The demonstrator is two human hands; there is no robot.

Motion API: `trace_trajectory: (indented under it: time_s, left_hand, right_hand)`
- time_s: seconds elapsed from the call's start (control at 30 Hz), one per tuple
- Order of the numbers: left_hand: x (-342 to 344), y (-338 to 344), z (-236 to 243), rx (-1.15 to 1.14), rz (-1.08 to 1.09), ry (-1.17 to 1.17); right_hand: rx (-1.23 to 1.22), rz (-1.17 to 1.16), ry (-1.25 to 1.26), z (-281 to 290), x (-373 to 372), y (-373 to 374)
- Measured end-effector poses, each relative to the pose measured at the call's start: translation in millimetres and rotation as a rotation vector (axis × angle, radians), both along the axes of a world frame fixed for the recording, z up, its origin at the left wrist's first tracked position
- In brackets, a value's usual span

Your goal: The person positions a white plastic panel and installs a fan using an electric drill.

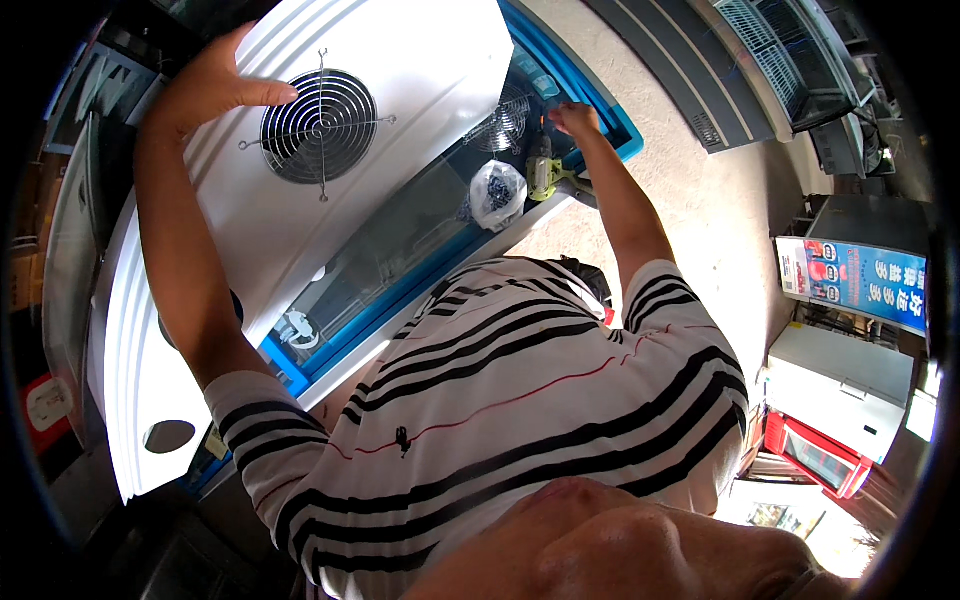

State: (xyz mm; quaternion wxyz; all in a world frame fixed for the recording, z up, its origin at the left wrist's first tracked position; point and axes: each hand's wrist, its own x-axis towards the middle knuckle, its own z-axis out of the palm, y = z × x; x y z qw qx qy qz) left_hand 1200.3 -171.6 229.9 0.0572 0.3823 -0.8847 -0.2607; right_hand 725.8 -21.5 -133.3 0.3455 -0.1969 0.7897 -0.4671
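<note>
My left hand grips the edge of a large white panel. Its thumb lies stretched on the panel's face beside a round wire fan guard; the other fingers are mostly hidden at the edge. The panel leans over a blue-framed chest with a glass top. My right hand is over the chest's far right end, fingers drawn together; what they hold, if anything, is too small to tell. Close to it are a lime-green cordless drill, a clear bag of small dark screws and loose wire fan guards.
A bare round hole shows near the panel's lower end. Grey slatted panels lie on the pale floor to the right. A white cabinet and a red-framed unit stand at the far right.
</note>
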Motion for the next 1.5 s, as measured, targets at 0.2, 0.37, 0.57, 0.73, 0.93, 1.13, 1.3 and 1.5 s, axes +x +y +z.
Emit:
trace_trajectory:
  time_s: [0.2, 0.37, 0.57, 0.73, 0.93, 1.13, 1.3, 1.5]
  left_hand:
    - [1, 12, 2, -0.089, 0.007, 0.065]
    - [4, 10, 0, -0.083, 0.0, 0.047]
    - [-1, 11, 4, -0.065, 0.083, -0.091]
    - [-1, 9, 4, -0.048, 0.073, -0.098]
    - [0, 10, 6, -0.035, 0.06, -0.09]
    - [-1, 13, 4, -0.114, 0.055, -0.001]
    - [0, 10, 3, -0.131, 0.057, -0.001]
    - [7, 5, -5, -0.183, 0.08, 0.01]
  right_hand:
    - [0.211, -0.007, 0.158, -19, -10, -36]
    - [0.408, 0.108, 0.231, -18, -11, -50]
    - [0.45, 0.131, 0.115, -17, -27, -52]
    - [0.455, 0.138, 0.058, -21, -27, -54]
    - [0.505, 0.176, 0.052, -8, -23, -57]
    - [0.487, 0.201, 0.158, -2, -16, -48]
    - [0.46, 0.483, 0.209, 18, -8, -7]
    - [0.416, 1.014, 0.506, 44, 22, 99]
